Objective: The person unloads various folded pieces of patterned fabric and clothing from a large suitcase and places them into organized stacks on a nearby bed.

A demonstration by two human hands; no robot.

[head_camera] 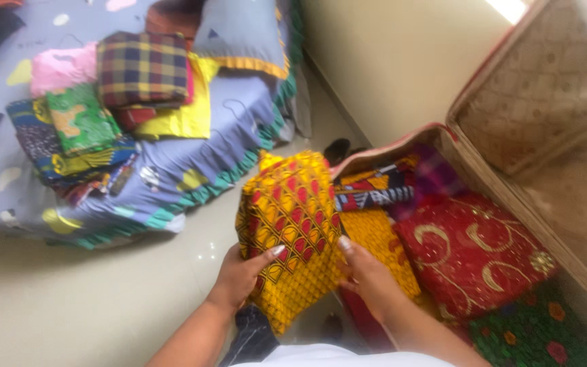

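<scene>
My left hand (pixel 242 275) and my right hand (pixel 368 272) both grip a folded yellow cloth with a red diamond print (pixel 290 217), held upright over the floor beside an open suitcase (pixel 511 204). The left hand holds its lower left edge and the right hand its lower right edge. Inside the suitcase lie a red cloth with gold swirls (pixel 473 251), a yellow patterned cloth (pixel 378 241), a striped multicoloured cloth (pixel 375 190) and a green floral cloth (pixel 538 333).
A bed with a blue-grey sheet and green frill (pixel 232 129) carries stacks of folded cloths: plaid (pixel 143 68), yellow (pixel 188 112), pink (pixel 62 68), green print (pixel 79 122). A pillow (pixel 246 34) lies at its head. The suitcase lid (pixel 545 95) leans on the cream wall (pixel 402 61).
</scene>
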